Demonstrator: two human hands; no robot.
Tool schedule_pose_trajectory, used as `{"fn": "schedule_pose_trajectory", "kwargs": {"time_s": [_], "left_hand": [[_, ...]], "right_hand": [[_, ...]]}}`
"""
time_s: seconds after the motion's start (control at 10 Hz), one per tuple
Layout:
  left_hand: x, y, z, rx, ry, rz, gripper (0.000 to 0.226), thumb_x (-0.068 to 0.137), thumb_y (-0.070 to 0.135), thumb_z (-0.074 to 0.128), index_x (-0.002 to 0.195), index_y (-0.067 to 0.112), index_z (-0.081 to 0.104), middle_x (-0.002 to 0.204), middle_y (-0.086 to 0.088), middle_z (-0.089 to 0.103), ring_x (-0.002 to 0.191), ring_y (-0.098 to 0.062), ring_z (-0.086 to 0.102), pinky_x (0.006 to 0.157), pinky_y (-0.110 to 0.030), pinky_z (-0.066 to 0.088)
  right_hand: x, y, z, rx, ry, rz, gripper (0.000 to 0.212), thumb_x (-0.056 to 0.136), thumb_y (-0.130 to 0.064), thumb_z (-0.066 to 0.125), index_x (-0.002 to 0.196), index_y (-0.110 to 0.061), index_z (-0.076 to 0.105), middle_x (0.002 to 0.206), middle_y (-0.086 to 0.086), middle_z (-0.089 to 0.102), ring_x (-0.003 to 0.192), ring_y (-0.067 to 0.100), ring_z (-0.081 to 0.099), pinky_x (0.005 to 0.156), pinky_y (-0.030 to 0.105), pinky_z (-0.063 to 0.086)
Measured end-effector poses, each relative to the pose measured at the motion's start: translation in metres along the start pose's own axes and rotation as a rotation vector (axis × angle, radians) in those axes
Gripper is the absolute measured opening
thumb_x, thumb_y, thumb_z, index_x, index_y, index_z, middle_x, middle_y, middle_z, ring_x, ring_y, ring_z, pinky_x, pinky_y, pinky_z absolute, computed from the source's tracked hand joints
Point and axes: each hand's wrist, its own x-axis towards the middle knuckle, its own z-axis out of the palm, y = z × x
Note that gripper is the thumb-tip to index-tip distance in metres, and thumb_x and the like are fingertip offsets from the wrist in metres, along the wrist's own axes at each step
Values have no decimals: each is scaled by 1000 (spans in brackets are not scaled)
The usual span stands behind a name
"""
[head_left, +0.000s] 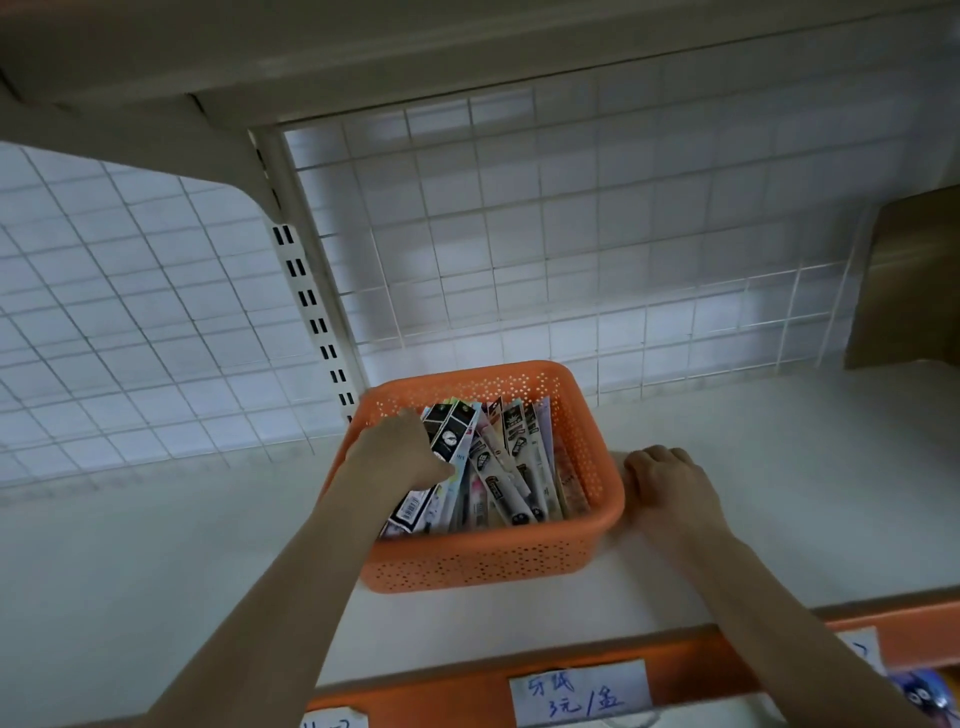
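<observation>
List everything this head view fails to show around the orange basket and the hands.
Head view:
- Left hand: fingers curl out of sight behind its back; hold on the long flat printed packets unclear.
- Packet print: too small, blurred.
- Orange perforated plastic basket: floor covered by packets.
- Brown cardboard box: cut by right edge.
- White paper label, lower left: cut by bottom edge.

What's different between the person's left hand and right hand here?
The left hand reaches inside the orange basket and lies on the packets; the right hand is outside, by the basket's right wall. The left hand touches goods, though whether it grips one is unclear; the right hand holds nothing, its fingers curled, resting on the white shelf. Both are bare and reach in from the near edge.
</observation>
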Motion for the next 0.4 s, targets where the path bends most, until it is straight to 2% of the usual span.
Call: {"fn": "schedule_pose_trajectory", "kwargs": {"time_s": [0.1,0.2,0.3,0.4], "left_hand": [[2,-4,2,55,-26,50,43,87,49,56,110,13,53,104,-2,59,92,-15,58,79,-27,46],[-1,-1,3,123,-136,90,45,91,56,43,88,13,54,79,2,50,77,-14,52,75,-26,41],[-2,-3,2,165,-154,126,69,92,59,34,129,3,50,126,-12,56,113,-25,55,93,-32,42],[-1,-13,-3,16,-52,147,75,90,62,35,140,6,37,143,-13,43,125,-27,46,103,-37,39]], "right_hand": [[0,0,0,-11,9,-3,23,94,-23,40,101,-14,60,109,1,60,108,21,48,86,27,39],[2,-1,-3,11,-20,14,23,94,-23,41,101,-13,60,111,2,60,109,21,49,86,28,39],[5,0,-5,72,15,18,29,94,-22,44,116,-12,60,119,5,60,113,24,51,89,32,43],[11,-4,-17,166,120,22,30,94,-18,47,119,-9,61,119,10,63,109,27,57,87,32,46]]}}
